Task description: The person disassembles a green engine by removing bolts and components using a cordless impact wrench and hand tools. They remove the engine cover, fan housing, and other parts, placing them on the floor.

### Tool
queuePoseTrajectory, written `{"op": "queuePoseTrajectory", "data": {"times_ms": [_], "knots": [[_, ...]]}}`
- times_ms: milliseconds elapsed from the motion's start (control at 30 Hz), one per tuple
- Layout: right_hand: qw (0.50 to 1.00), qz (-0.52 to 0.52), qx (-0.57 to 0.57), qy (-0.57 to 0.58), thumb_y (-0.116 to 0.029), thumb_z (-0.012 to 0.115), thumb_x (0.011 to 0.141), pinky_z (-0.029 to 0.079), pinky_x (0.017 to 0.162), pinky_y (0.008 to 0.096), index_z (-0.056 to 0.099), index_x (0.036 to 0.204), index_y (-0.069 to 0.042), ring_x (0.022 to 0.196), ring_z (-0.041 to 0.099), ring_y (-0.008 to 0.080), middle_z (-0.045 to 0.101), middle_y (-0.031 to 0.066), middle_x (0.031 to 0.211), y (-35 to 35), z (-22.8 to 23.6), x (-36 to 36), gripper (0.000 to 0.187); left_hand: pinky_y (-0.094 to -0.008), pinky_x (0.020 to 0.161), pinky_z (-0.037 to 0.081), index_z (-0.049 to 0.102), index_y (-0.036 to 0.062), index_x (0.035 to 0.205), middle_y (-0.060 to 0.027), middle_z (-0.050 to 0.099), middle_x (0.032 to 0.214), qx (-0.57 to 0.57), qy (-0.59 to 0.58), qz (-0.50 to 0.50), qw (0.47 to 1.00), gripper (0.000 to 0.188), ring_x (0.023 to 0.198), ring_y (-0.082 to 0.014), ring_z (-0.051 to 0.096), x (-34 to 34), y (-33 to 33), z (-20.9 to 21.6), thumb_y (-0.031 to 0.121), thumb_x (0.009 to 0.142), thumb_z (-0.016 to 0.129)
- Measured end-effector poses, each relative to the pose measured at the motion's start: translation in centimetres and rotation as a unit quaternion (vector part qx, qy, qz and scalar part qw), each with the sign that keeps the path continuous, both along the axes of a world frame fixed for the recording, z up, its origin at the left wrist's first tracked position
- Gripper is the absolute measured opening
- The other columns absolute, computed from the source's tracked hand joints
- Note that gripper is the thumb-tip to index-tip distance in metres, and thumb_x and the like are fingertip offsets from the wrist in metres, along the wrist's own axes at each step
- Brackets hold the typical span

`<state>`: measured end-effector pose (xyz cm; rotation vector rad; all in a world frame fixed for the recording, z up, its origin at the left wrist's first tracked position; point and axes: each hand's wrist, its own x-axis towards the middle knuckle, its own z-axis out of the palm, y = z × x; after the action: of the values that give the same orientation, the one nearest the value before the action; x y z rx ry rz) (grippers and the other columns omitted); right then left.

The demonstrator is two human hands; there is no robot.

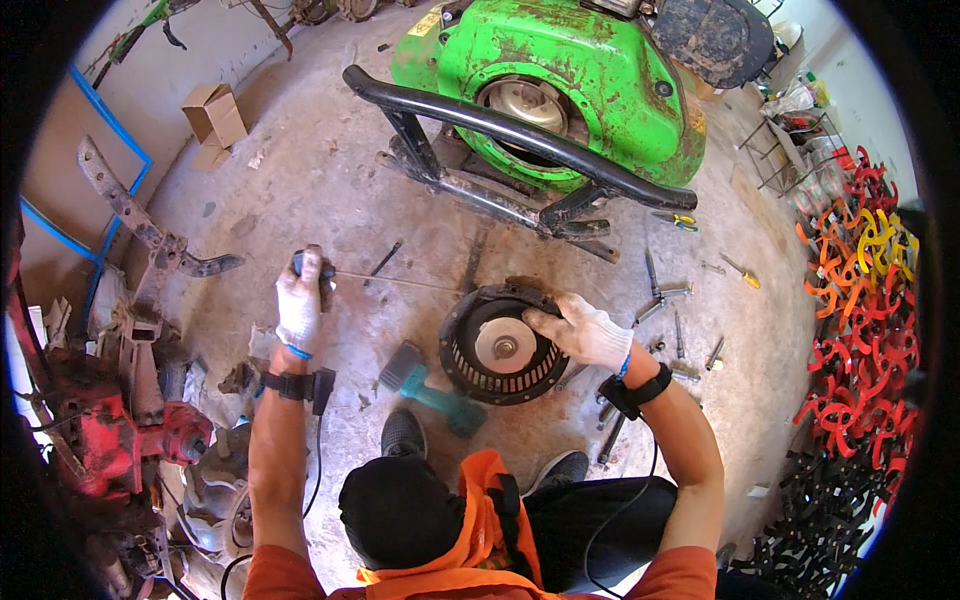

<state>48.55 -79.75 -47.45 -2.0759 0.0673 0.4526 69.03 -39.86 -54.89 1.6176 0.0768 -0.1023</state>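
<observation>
My left hand [298,310], in a white knitted glove, is closed around a dark pull-cord handle [326,277]. From it a thin starter rope [400,282] runs taut to the right, into a round black recoil starter [505,347]. That starter sits low in front of me, with a slotted rim and a pale disc at its centre. Gloved as well, my right hand [590,335] grips its upper right edge, thumb over the rim; the other fingers are partly hidden. A teal cordless drill [430,388] lies on the floor just left of the starter.
Ahead stands a green machine housing [620,90] behind a black tubular bar [500,125]. Pliers [677,221], a yellow screwdriver [742,272] and several bolts lie right. Red curved blades [860,340] and black ones [815,520] are piled far right. Red machinery [110,430] stands left.
</observation>
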Motion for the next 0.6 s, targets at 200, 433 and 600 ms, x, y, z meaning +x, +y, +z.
{"op": "queuePoseTrajectory", "data": {"times_ms": [200, 433, 600], "knots": [[0.999, 0.024, 0.013, -0.025, -0.032, 0.06, 0.117, 0.05, 0.118, 0.0412, 0.057, 0.161, -0.005, 0.135, 0.065, 0.0241, 0.072, 0.0171, 0.147, 0.3, -0.7, 0.0, 0.051, -0.0279, 0.049, 0.042, 0.07, 0.0057, 0.106, -0.0014, 0.067, 0.077, -0.025, -0.007, -0.083, 0.996, 0.044, 0.056, -0.0085, 0.053, -2.5, -4.0, 1.6, 0.049, 0.111, 0.071], [0.998, 0.047, 0.0, -0.041, -0.028, 0.062, 0.116, 0.048, 0.121, 0.042, 0.052, 0.162, 0.0, 0.137, 0.064, 0.0256, 0.069, 0.0188, 0.151, 0.9, -1.2, 0.8, 0.055, -0.0302, 0.078, 0.055, 0.07, -0.0017, 0.12, -0.0041, 0.073, 0.095, 0.036, -0.134, -0.229, 0.963, 0.041, 0.086, -0.0108, 0.066, -6.9, -10.4, 2.8, 0.039, 0.115, 0.065], [0.994, 0.047, 0.083, -0.053, -0.03, 0.062, 0.116, 0.047, 0.123, 0.0433, 0.052, 0.163, 0.0, 0.138, 0.064, 0.0269, 0.068, 0.0193, 0.152, 1.4, -0.2, 0.6, 0.057, -0.03, 0.081, 0.055, 0.07, -0.0012, 0.121, -0.001, 0.072, 0.095, 0.011, -0.109, -0.321, 0.941, 0.042, 0.09, -0.0103, 0.064, -7.0, -11.6, 3.2, 0.04, 0.115, 0.066]]}}
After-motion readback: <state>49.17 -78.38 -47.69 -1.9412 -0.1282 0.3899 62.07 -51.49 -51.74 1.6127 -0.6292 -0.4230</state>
